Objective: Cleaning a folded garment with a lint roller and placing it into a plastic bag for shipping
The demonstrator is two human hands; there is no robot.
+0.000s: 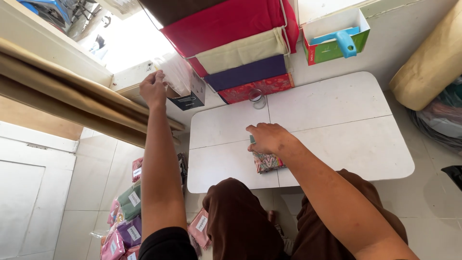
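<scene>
We see folded fabrics [240,45] in red, cream and purple stacked at the far edge of our white worktop [337,125], a green box [335,41] with a blue tool [345,42] right of them, and packaged cloths [126,221] on the floor left.

Single head-worn camera looking steeply down from above seated person. Facing forward over white surface [332,120] toward wall with stacked folded fabrics [240,43]. Sitting close: arms filling lower frame, knees showing at bottom. Floor tiles showing left and right. No second view sharing scene.
</scene>
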